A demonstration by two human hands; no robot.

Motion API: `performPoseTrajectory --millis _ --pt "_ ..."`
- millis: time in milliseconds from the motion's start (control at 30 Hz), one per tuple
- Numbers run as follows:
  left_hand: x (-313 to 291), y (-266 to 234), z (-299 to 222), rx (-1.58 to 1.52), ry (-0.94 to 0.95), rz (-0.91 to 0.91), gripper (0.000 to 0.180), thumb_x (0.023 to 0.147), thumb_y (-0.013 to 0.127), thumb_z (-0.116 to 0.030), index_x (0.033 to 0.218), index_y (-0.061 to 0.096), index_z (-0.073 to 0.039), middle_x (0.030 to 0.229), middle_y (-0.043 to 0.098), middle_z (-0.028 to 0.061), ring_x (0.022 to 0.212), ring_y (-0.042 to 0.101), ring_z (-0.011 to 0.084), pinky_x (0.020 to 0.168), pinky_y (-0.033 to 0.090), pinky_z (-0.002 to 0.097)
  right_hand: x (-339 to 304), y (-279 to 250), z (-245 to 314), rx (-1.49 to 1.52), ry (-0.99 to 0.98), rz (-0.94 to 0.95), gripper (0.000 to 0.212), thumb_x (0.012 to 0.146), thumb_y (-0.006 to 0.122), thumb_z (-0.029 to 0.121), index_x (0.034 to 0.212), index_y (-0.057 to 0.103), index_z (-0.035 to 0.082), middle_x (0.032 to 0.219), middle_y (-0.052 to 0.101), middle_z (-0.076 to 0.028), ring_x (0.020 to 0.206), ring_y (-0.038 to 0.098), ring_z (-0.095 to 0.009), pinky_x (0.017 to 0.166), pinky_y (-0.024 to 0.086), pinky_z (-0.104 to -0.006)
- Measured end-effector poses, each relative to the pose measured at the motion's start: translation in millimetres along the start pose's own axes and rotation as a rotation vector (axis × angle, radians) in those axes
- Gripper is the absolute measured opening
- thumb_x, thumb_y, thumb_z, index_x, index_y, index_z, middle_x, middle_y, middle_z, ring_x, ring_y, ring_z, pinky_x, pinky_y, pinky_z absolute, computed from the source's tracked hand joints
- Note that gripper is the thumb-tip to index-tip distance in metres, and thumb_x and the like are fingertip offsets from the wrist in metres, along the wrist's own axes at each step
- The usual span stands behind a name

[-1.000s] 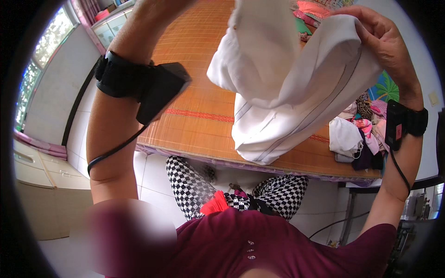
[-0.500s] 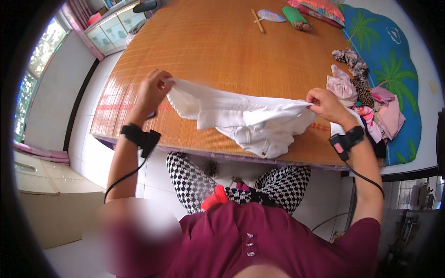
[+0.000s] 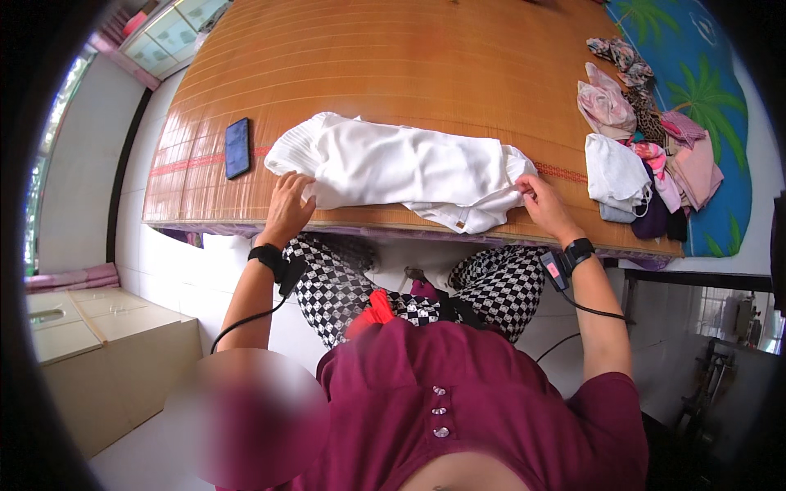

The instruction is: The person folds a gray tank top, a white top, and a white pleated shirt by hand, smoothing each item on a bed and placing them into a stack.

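Note:
A white garment (image 3: 393,159) lies folded in a long strip across the near part of the matted bed, with fine pleats at its left end. A loose flap with a small brown tag hangs toward the near edge at its lower right. My left hand (image 3: 288,204) rests at the garment's near left corner, fingers apart and touching the cloth. At the right end, my right hand (image 3: 547,209) has its thumb and fingers closed on the garment's edge. Both wrists wear black straps with cabled boxes.
A dark phone (image 3: 237,148) lies on the woven mat (image 3: 393,65) left of the garment. Several crumpled clothes (image 3: 610,102) are heaped at the right, beside a folded white cloth (image 3: 616,173) and a blue palm-tree mat (image 3: 712,139). The bed's near edge (image 3: 344,225) runs before my knees.
The garment, held up stretched between both hands before, now lies flat on the mat. My left hand has come down and loosened; my right has moved lower. The phone is now uncovered.

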State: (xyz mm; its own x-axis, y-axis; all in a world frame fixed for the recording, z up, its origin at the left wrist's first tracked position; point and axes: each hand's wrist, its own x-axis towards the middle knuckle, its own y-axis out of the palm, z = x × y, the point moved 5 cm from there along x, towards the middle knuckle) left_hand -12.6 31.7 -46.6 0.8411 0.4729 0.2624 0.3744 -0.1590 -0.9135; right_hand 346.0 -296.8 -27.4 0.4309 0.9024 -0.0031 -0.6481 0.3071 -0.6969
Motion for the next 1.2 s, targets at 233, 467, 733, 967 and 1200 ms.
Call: performPoseTrajectory --millis 233,467,733,967,1200 --pt "-1 14 -11 -0.118 -0.067 0.019 0.026 0.080 0.067 -0.014 0.104 0.063 -0.005 0.103 0.062 0.0137 0.105 0.054 0.0344 0.093 0.044 0.0431 8 2 13 -0.165 -0.006 -0.008 0.021 0.091 0.056 0.017 0.109 0.059 0.007 0.098 0.065 -0.018 0.089 0.062 -0.037 0.074 0.049 -0.0428" --pt "-7 21 -4 -0.162 -0.115 0.009 0.015 0.083 0.064 -0.015 0.095 0.067 -0.006 0.095 0.062 0.0135 0.097 0.056 0.0342 0.086 0.046 0.0419 16 17 28 -0.335 -0.041 0.078 0.014 0.088 0.060 0.017 0.099 0.061 0.009 0.089 0.067 -0.016 0.084 0.063 -0.037 0.069 0.049 -0.0452" --pt "-7 22 -1 -0.203 -0.220 0.019 0.016 0.086 0.059 -0.019 0.097 0.064 -0.009 0.097 0.060 0.0128 0.097 0.055 0.0359 0.086 0.046 0.0435 27 5 20 -0.255 0.027 0.011 0.011 0.087 0.062 0.014 0.093 0.059 0.007 0.083 0.066 -0.015 0.078 0.064 -0.036 0.066 0.050 -0.0419" --pt "-14 17 -3 -0.257 -0.037 -0.009 0.017 0.084 0.062 -0.018 0.099 0.065 -0.010 0.104 0.061 0.0120 0.102 0.055 0.0351 0.092 0.045 0.0419 19 17 34 -0.304 -0.027 0.084 0.016 0.085 0.064 0.013 0.099 0.058 0.008 0.086 0.066 -0.014 0.079 0.065 -0.034 0.066 0.050 -0.0410" --pt "-18 19 -1 -0.195 0.016 0.063 0.014 0.085 0.061 -0.016 0.097 0.065 -0.008 0.108 0.061 0.0126 0.104 0.054 0.0355 0.092 0.045 0.0419 25 21 11 -0.310 -0.001 0.088 0.014 0.085 0.064 0.013 0.096 0.057 0.008 0.090 0.066 -0.013 0.083 0.064 -0.035 0.068 0.051 -0.0415"
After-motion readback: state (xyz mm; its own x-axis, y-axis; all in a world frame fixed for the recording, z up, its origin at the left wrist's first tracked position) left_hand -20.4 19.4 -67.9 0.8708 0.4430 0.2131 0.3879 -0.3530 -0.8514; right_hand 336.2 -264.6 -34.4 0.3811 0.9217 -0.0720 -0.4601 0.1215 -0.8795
